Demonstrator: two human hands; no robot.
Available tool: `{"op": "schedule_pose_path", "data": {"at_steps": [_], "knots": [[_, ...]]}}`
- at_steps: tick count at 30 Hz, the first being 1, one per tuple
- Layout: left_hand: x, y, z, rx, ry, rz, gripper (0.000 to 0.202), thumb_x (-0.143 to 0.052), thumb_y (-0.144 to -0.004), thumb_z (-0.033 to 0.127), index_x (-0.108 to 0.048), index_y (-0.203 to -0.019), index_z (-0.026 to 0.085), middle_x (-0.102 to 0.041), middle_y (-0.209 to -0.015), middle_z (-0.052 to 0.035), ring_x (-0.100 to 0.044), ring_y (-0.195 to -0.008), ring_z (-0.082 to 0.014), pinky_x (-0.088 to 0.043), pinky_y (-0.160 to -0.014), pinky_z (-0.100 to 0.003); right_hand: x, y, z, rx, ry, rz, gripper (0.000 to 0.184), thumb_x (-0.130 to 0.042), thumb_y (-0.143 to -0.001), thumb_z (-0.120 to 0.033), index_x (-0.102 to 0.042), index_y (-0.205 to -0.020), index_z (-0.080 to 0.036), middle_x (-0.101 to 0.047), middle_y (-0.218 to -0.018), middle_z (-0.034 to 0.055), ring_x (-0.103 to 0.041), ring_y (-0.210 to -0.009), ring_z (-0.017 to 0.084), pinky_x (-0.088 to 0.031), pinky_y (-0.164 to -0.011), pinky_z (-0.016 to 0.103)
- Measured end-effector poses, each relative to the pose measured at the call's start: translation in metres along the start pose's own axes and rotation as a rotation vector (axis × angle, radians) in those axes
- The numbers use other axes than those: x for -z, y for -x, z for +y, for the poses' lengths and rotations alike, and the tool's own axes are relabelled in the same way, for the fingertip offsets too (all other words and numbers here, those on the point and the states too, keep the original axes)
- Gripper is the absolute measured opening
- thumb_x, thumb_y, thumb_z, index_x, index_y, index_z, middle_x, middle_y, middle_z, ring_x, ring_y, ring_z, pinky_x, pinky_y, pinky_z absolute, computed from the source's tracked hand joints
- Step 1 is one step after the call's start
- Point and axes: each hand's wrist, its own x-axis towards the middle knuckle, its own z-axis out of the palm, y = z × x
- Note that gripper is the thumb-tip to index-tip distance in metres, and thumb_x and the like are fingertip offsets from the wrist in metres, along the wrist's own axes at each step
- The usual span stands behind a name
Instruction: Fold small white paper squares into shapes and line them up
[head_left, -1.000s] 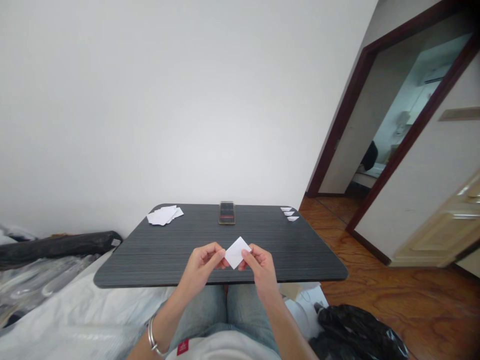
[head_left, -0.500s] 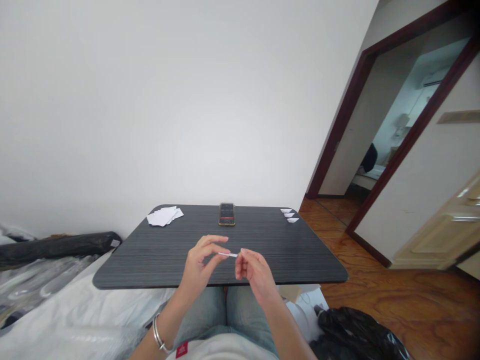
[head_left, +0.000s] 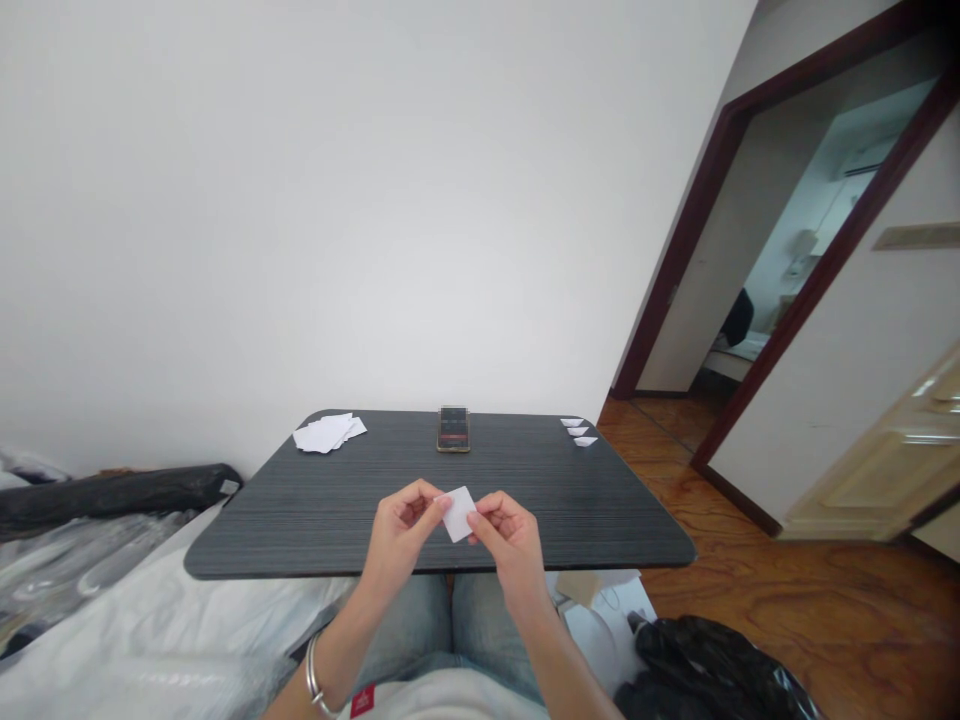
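Note:
Above the front part of the dark table (head_left: pixel 300 530), a small square of white paper (head_left: pixel 460 516) is held up between both hands, its face turned toward me. My left hand (head_left: pixel 401 525) pinches its left corner between thumb and fingers. On the opposite side, my right hand (head_left: pixel 512 540) grips the right corner, thumb on the near face. At the back left of the table lies a loose pile of white paper pieces (head_left: pixel 326 434). Three small folded paper pieces (head_left: pixel 577 431) sit in a column at the back right.
A phone (head_left: pixel 453 430) rests at the table's back edge, near the white wall (head_left: pixel 450 200). To the left are a black roll (head_left: pixel 120 498) and plastic-wrapped things. A black plastic bag (head_left: pixel 712 665) is on the floor at the right, below the table.
The paper has turned from edge-on to face-on. My left fingers, spread before, have curled in around its corner, and my right hand has shifted its hold on the other side.

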Motion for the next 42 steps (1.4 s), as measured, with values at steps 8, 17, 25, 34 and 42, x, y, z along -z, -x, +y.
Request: {"op": "schedule_pose_path", "data": {"at_steps": [8, 17, 25, 34, 42], "knots": [[0.006, 0.0, -0.005, 0.034, 0.001, -0.058, 0.011, -0.063, -0.068, 0.024, -0.063, -0.071, 0.013, -0.059, -0.057, 0.0011, -0.052, -0.053, -0.0093, -0.043, -0.051, -0.017, -0.002, -0.001, -0.004, 0.032, -0.036, -0.004, 0.016, -0.067, -0.064, -0.025, -0.054, -0.063, -0.016, -0.055, -0.056, -0.0027, -0.049, -0.051, 0.01, -0.039, -0.049, 0.02], [0.008, -0.001, 0.003, 0.014, -0.008, -0.137, 0.01, -0.061, -0.069, 0.021, -0.067, -0.072, 0.013, -0.064, -0.063, -0.0026, -0.056, -0.055, -0.0109, -0.045, -0.054, -0.019, 0.0, -0.003, -0.007, 0.044, -0.084, -0.053, 0.008, -0.062, -0.067, -0.021, -0.056, -0.065, -0.017, -0.05, -0.055, -0.0036, -0.043, -0.051, 0.008, -0.032, -0.048, 0.019], [0.013, -0.003, 0.0, -0.002, 0.002, -0.194, 0.01, -0.058, -0.072, 0.019, -0.065, -0.068, 0.012, -0.059, -0.053, -0.0008, -0.054, -0.053, -0.011, -0.044, -0.055, -0.021, 0.001, -0.001, -0.005, 0.138, -0.043, -0.073, 0.008, -0.06, -0.067, -0.016, -0.058, -0.06, -0.017, -0.046, -0.057, -0.0033, -0.042, -0.051, 0.009, -0.031, -0.048, 0.021], [0.003, 0.002, 0.005, -0.003, 0.165, -0.058, 0.016, -0.055, -0.075, 0.029, -0.055, -0.071, 0.014, -0.061, -0.08, -0.0051, -0.057, -0.07, -0.0152, -0.045, -0.061, -0.024, 0.003, 0.004, -0.003, 0.504, 0.293, 0.09, 0.012, -0.055, -0.074, -0.011, -0.06, -0.065, -0.018, -0.053, -0.061, -0.0001, -0.05, -0.059, 0.013, -0.038, -0.054, 0.026], [-0.004, 0.005, 0.0, 0.088, 0.112, -0.031, 0.016, -0.062, -0.069, 0.027, -0.06, -0.063, 0.012, -0.062, -0.06, -0.0009, -0.054, -0.06, -0.0123, -0.042, -0.06, -0.022, -0.003, 0.013, 0.0, 0.549, 0.398, 0.087, 0.016, -0.054, -0.074, -0.01, -0.062, -0.067, -0.021, -0.057, -0.065, 0.0022, -0.053, -0.063, 0.016, -0.04, -0.057, 0.028]]}}
